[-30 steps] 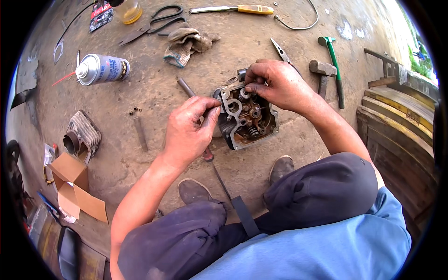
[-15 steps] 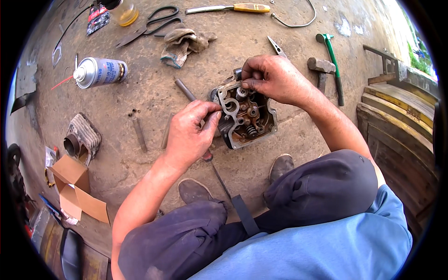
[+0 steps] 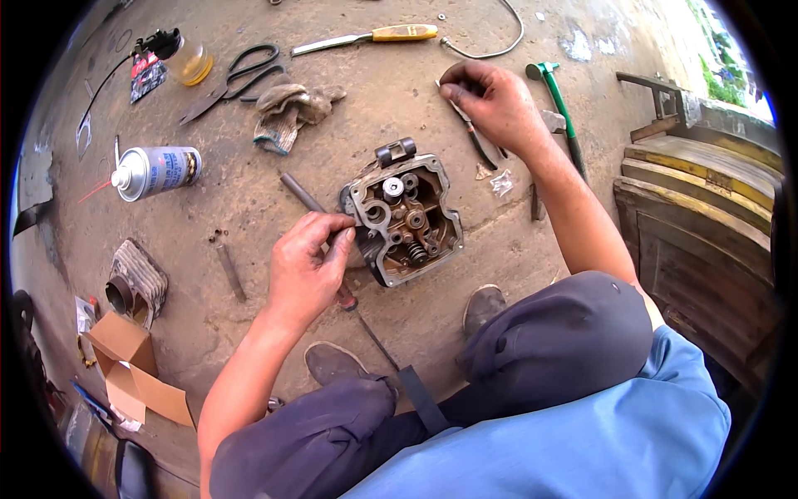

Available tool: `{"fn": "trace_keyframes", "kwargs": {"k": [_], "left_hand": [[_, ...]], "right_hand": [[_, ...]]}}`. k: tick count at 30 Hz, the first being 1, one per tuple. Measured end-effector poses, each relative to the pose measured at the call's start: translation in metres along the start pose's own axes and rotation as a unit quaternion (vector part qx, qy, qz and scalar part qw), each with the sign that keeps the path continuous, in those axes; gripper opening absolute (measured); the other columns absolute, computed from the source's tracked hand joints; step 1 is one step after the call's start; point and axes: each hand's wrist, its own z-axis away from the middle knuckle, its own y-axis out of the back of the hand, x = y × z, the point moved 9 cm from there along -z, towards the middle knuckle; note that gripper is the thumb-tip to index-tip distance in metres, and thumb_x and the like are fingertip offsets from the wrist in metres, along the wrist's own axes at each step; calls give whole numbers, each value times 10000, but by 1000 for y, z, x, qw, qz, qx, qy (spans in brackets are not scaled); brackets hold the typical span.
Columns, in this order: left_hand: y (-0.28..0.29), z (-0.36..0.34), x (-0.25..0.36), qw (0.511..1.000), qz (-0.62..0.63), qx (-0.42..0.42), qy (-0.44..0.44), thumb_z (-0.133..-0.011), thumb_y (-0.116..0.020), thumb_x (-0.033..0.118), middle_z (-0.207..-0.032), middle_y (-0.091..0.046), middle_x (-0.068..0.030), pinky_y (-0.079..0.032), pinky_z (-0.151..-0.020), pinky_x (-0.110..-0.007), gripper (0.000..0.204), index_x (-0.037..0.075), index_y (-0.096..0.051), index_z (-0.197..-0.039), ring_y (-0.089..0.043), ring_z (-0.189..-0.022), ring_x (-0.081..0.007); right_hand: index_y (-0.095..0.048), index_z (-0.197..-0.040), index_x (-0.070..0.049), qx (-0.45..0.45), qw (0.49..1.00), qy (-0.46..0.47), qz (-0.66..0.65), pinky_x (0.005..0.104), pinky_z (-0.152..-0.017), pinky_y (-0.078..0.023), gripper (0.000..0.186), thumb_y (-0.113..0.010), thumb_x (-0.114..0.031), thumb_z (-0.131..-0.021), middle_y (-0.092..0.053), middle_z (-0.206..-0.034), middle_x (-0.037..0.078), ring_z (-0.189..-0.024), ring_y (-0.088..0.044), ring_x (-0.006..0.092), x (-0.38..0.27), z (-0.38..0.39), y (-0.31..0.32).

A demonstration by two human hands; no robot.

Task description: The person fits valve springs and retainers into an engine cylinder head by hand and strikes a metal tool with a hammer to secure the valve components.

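A cylinder head (image 3: 455,223) stands on the floor in front of me, its brown oily inside, valve spring and bolts facing up. My left hand (image 3: 306,264) pinches its left edge between thumb and index finger. Beyond it to the right, my right hand (image 3: 490,104) is closed, fingers curled, over a pair of needle-nose pliers (image 3: 475,143). The hand hides part of the pliers, and what its fingertips hold cannot be made out. A small clear plastic bag (image 3: 501,183) lies near the plier handles.
Left lie a metal rod (image 3: 301,191), a spray can (image 3: 158,172), a finned cylinder (image 3: 140,279) and an opened cardboard box (image 3: 125,341). Farther off are a work glove (image 3: 291,108), scissors (image 3: 249,71) and a yellow-handled tool (image 3: 405,32). A green hammer (image 3: 561,104) and wooden boards (image 3: 698,162) are right.
My right hand has left the cylinder head and moved away and to the right, over the pliers. My left hand stays at the head's left edge. The whole view has shifted slightly.
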Motion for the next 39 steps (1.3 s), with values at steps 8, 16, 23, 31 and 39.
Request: {"fn": "trace_keyframes", "kwargs": {"k": [8,16,23,31,39], "left_hand": [[-1,0,4,1000,-22,8,-7,-915,-739,15,-930,-723,-74,-504,-616,-287,138,16,-752,-1052,-642,-740,-161],[1,5,0,1000,-27,12,2,-946,-729,11,-949,-706,-59,-491,-674,-263,128,-5,-755,-1070,-610,-785,-103],[-3,3,-1,998,34,-1,48,-950,-729,22,-946,-702,-54,-495,-686,-266,123,0,-754,-1069,-612,-800,-107],[-2,0,6,999,24,-7,39,-952,-728,34,-939,-707,-69,-503,-691,-280,114,4,-753,-1058,-624,-797,-130],[11,3,-1,1000,-8,24,1,-944,-729,40,-935,-712,-86,-513,-712,-308,113,4,-751,-1049,-650,-820,-172]], "right_hand": [[-749,-1083,-83,-145,970,86,174,447,-887,-575,198,-750,-188,-915,-760,-1032,142,-998,-717,366,43,-13,-57],[-721,-1026,-74,-140,952,186,198,472,-889,-556,145,-684,-172,-926,-693,-1013,142,-1012,-675,380,39,11,-81],[-706,-1047,-75,-56,975,169,137,465,-882,-555,129,-662,-165,-966,-708,-1011,134,-997,-677,364,13,16,-50],[-704,-1069,-65,-131,942,288,112,439,-868,-558,222,-687,-87,-849,-683,-1022,112,-1011,-666,330,-87,70,-63],[-680,-1019,-59,-144,923,317,163,435,-880,-545,211,-669,-100,-812,-659,-1022,107,-1012,-652,325,-92,80,-76]]}}
